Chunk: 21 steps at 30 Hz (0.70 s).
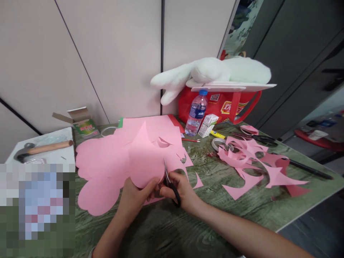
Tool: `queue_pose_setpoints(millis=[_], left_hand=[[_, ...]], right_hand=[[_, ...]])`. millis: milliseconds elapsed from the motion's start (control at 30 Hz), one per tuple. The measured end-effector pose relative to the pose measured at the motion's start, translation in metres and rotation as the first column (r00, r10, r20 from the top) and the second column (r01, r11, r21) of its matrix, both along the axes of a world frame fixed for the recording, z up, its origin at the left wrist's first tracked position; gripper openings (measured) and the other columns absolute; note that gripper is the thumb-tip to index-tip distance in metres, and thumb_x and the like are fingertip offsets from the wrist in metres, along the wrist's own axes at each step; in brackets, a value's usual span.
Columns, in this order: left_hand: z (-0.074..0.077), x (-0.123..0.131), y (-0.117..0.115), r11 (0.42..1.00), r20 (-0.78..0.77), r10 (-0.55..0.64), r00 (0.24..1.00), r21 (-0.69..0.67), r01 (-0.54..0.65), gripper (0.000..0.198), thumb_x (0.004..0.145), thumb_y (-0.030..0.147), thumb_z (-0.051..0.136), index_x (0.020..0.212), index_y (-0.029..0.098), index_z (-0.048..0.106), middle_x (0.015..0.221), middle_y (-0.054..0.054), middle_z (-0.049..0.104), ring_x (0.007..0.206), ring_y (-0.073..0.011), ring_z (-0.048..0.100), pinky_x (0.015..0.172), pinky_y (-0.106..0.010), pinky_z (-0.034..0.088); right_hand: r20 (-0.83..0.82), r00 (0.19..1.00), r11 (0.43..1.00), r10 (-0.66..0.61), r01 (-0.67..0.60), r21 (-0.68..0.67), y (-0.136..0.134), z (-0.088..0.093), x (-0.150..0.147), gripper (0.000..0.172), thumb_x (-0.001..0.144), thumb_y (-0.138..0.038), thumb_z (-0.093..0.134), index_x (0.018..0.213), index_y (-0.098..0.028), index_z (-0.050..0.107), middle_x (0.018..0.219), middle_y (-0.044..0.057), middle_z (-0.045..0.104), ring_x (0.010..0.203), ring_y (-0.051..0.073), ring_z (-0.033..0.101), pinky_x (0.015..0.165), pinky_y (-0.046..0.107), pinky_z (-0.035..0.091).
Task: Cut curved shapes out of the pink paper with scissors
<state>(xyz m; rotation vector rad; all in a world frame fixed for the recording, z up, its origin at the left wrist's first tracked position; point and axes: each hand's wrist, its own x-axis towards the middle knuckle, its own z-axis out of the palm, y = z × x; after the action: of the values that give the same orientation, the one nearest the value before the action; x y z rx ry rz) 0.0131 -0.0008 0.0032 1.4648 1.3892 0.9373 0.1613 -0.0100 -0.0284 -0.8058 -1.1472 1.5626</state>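
Head view. Green marbled table (pixel 215 200) against pale wall panels (pixel 120 53), with dark cabinet fronts off to the right.

Left of centre on the table, a big sheet of pink paper (pixel 107 161) with scalloped edges, folded over on itself in the middle and rising in a point. Spreads from near the wall to the near hands.

Left hand (pixel 134 199) at the near edge of the paper: closed in a pinch on the fold, thumb on top, fingers tucked beneath.

Right hand (pixel 182 190) just beside it, touching the same edge: curled shut through the black loops of the scissors (pixel 169 181). Blades point up and away into the paper, all but closed, at a cut running in from the near edge.

Right of the hands, well apart, a loose heap of pink scraps (pixel 249 161), curls and pointed offcuts. Past the heap, spare scissors (pixel 258 138) lying flat, and a black rod (pixel 309 168) near the table's right edge.

At the back, a red bag (pixel 225 104) with a pink board (pixel 233 87) across its top and a white plush toy (pixel 215 71) lying on that. In front of the bag, an upright water bottle (pixel 197 113), a small white box (pixel 208 125) just beside it, a yellow cutter (pixel 217 134), a red pen (pixel 190 140) and a tape roll (pixel 217 144).

Far left, a hammer (pixel 43 148) resting on a white box (pixel 53 157); behind it, an open green carton (pixel 80 123) by the wall. Lower left corner blurred out.
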Motion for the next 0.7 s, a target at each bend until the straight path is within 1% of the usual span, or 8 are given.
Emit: queue_pose_setpoints(millis=[133, 267, 400, 567, 700], left_hand=[[-0.0006, -0.0021, 0.0002, 1.000, 0.003, -0.020, 1.000, 0.013, 0.020, 0.037, 0.070, 0.041, 0.063, 0.044, 0.016, 0.057, 0.038, 0.000, 0.054, 0.038, -0.0112, 0.049, 0.042, -0.024, 0.039], [-0.0009, -0.0028, 0.0012, 0.999, 0.027, -0.035, 0.999, 0.038, 0.034, 0.036, 0.072, 0.039, 0.062, 0.044, 0.016, 0.057, 0.038, 0.001, 0.053, 0.038, -0.0106, 0.049, 0.042, -0.023, 0.038], [-0.0015, -0.0033, 0.0015, 0.999, 0.066, -0.035, 0.997, 0.028, 0.033, 0.034, 0.072, 0.038, 0.063, 0.047, 0.015, 0.058, 0.039, 0.001, 0.054, 0.038, -0.0101, 0.048, 0.041, -0.023, 0.038], [0.0001, -0.0037, 0.0000, 1.000, 0.119, -0.013, 0.993, 0.017, 0.011, 0.033, 0.071, 0.036, 0.066, 0.047, 0.015, 0.058, 0.038, 0.002, 0.053, 0.038, -0.0084, 0.046, 0.040, -0.021, 0.037], [0.0012, -0.0034, 0.0005, 0.999, 0.166, -0.004, 0.986, 0.035, -0.002, 0.031, 0.071, 0.035, 0.066, 0.049, 0.015, 0.060, 0.038, 0.003, 0.053, 0.037, -0.0073, 0.045, 0.038, -0.019, 0.035]], right_hand=[[0.018, 1.000, 1.000, -0.020, 0.020, -0.007, -0.0005, 0.0001, 0.0008, 0.041, 0.055, -0.044, 0.081, 0.069, -0.017, 0.055, 0.059, -0.004, 0.049, 0.050, 0.009, 0.040, 0.049, 0.022, 0.036], [0.007, 0.999, 0.999, -0.036, 0.036, -0.004, -0.0002, -0.0004, 0.0001, 0.040, 0.055, -0.043, 0.081, 0.070, -0.017, 0.055, 0.060, -0.003, 0.052, 0.051, 0.009, 0.042, 0.048, 0.021, 0.036], [0.013, 1.000, 1.000, -0.026, 0.026, -0.006, -0.0004, 0.0009, -0.0001, 0.039, 0.056, -0.044, 0.079, 0.071, -0.017, 0.055, 0.061, -0.002, 0.055, 0.049, 0.009, 0.045, 0.045, 0.020, 0.036], [0.036, 0.999, 1.000, -0.028, 0.028, -0.003, -0.0008, 0.0023, 0.0006, 0.038, 0.060, -0.046, 0.075, 0.072, -0.017, 0.054, 0.052, -0.006, 0.048, 0.046, 0.009, 0.044, 0.044, 0.020, 0.040], [0.066, 0.997, 0.999, -0.032, 0.033, -0.015, -0.0008, 0.0036, 0.0012, 0.036, 0.060, -0.045, 0.074, 0.070, -0.018, 0.053, 0.048, -0.007, 0.046, 0.044, 0.009, 0.044, 0.043, 0.020, 0.039]])
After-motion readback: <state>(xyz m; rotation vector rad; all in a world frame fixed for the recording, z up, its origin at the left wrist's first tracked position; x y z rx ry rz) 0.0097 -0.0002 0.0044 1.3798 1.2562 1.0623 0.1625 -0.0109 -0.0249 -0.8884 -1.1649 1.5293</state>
